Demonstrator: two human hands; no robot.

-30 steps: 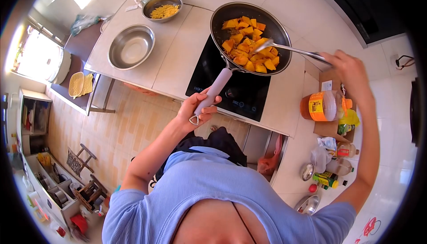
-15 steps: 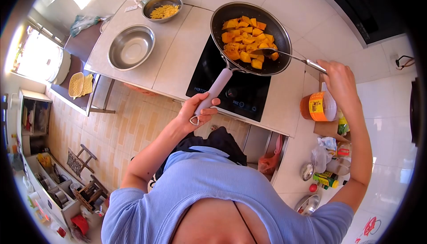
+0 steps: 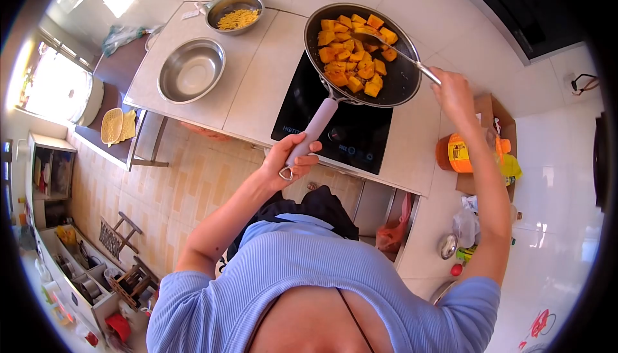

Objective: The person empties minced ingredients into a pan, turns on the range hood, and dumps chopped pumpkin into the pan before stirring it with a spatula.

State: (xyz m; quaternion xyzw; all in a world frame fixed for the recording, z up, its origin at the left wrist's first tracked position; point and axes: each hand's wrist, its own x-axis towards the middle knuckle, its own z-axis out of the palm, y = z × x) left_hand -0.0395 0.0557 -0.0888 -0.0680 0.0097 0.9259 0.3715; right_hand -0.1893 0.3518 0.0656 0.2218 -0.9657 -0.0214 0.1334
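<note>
My left hand [image 3: 291,157] is wrapped round the pale lilac handle of a dark frying pan [image 3: 402,89], which stands on a black induction cooktop [image 3: 341,134]. Orange pumpkin chunks [image 3: 351,57] lie in the pan, mostly toward its left and middle. My right hand [image 3: 454,92] grips the metal handle of a spatula [image 3: 412,62] from the pan's right side. The tool's head sits among the chunks in the upper part of the pan, partly hidden by them.
Left of the cooktop are an empty steel bowl [image 3: 192,70] and a steel bowl of yellow pieces [image 3: 235,15]. An orange-labelled jar [image 3: 458,153], a cardboard box [image 3: 499,111] and a small metal lid [image 3: 448,245] sit on the right. A range hood [image 3: 515,5] hangs at upper right.
My right hand has moved left, and the spatula head has gone up and left in the pan. Chunks have shifted leftward, baring the pan's right side. My left hand keeps its hold.
</note>
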